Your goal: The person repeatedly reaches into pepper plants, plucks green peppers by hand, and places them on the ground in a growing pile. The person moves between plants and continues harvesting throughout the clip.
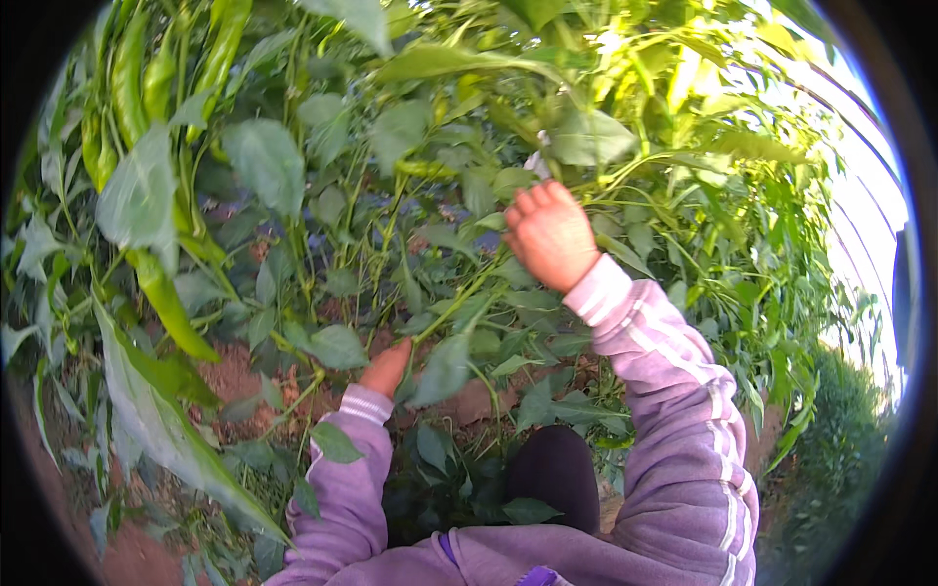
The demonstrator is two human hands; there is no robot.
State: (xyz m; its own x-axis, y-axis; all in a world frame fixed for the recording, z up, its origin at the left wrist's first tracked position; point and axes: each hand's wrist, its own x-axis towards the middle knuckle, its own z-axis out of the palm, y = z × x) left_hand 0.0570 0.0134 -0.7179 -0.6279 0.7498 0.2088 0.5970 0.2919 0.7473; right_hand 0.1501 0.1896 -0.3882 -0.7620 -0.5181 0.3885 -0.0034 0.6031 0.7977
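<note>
My right hand (551, 236) is raised among the pepper plants, its fingers curled beside a stem and leaves. A small whitish piece (538, 162) shows just above its fingertips; whether I hold it cannot be told. Lower and to the left, my left hand (388, 368) reaches into the foliage near a green stem (458, 299), its fingers largely hidden by leaves. Long green peppers (170, 308) hang at the left, and more hang at the upper left (130, 80).
Dense pepper foliage surrounds both hands. A large leaf (172, 417) hangs close at the lower left. Reddish soil (231, 373) shows between stems. My dark-clad knee (555, 472) is below the plants. Curved hoops of a tunnel frame (854, 157) arch at the right.
</note>
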